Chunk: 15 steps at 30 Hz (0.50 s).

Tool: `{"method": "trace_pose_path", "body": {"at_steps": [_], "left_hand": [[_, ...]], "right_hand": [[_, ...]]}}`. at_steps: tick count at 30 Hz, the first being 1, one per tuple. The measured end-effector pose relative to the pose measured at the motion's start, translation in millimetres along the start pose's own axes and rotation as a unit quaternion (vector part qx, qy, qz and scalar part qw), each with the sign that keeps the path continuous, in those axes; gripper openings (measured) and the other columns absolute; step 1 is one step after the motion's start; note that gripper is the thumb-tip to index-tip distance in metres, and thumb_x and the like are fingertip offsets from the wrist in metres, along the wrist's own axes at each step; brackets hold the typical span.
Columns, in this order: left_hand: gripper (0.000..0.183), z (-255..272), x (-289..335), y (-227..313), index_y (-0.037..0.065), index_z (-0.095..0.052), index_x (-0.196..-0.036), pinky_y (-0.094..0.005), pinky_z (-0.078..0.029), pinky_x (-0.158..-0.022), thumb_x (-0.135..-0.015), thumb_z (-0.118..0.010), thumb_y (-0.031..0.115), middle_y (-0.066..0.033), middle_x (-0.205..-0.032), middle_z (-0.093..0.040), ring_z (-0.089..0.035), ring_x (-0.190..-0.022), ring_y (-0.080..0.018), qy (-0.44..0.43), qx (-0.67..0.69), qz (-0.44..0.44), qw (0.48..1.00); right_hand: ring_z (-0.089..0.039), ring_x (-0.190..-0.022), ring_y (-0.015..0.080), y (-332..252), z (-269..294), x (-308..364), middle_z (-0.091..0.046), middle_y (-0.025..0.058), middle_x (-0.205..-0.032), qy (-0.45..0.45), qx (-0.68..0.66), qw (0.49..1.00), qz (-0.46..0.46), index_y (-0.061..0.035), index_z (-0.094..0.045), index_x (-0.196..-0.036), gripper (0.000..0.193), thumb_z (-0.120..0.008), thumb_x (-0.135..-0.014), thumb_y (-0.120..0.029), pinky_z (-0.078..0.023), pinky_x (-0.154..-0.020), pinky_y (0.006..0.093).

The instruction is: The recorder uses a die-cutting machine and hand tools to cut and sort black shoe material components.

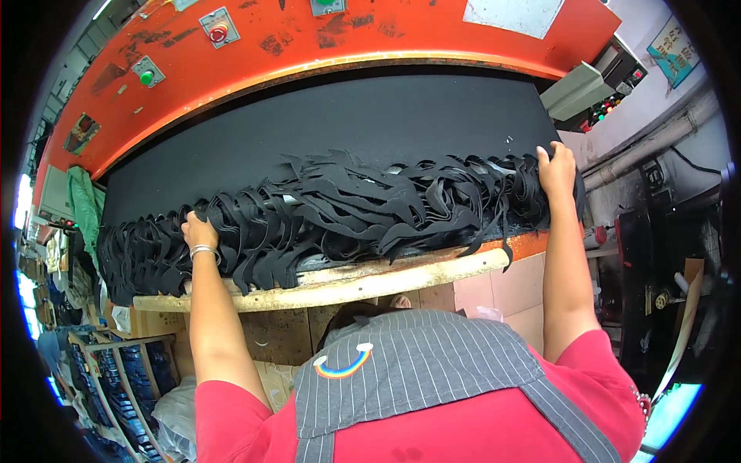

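In the head view, my left hand and right hand touch the strips behind the rail, maybe pinching, I can't tell, and ends hanging over it could snag and pull others down.

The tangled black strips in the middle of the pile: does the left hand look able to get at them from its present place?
Probably yes: between the left hand and those middle black strips lie only similar strips, and nothing covers them from above.
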<state>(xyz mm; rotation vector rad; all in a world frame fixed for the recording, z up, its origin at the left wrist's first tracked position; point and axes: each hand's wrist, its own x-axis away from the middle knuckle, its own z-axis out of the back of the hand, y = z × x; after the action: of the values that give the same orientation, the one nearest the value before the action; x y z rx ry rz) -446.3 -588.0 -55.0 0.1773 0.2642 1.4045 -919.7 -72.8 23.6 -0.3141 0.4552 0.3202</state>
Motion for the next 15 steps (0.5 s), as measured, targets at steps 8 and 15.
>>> {"method": "trace_pose_path", "body": {"at_steps": [8,15], "left_hand": [[0.061,62.5,29.9,-9.0,-0.008,-0.05,-0.125,-0.039,-0.039,-0.103,-0.077,-0.058,0.028,-0.0328,-0.126,-0.051,-0.047,-0.124,-0.0405,-0.222,-0.073,-0.021,0.972],[0.072,178.3,39.3,10.4,-0.009,-0.062,-0.111,-0.0363,-0.044,-0.095,-0.079,-0.057,0.056,-0.0272,-0.116,-0.061,-0.059,-0.11,-0.0373,-0.323,-0.12,-0.025,0.938]], "right_hand": [[-0.061,-0.076,0.0288,-146.7,56.2,179.9,-0.062,0.0083,-0.077,-0.25,-0.409,0.71,0.516,-0.0059,-0.062,-0.086,0.014,-0.067,-0.076,-0.014,-0.049,-0.068,0.0414],[-0.063,-0.085,0.0334,-157.2,20.3,174.7,-0.065,0.0135,-0.091,-0.253,-0.225,0.857,0.389,-0.0059,-0.064,-0.099,0.026,-0.064,-0.08,-0.023,-0.05,-0.075,0.0427]]}}
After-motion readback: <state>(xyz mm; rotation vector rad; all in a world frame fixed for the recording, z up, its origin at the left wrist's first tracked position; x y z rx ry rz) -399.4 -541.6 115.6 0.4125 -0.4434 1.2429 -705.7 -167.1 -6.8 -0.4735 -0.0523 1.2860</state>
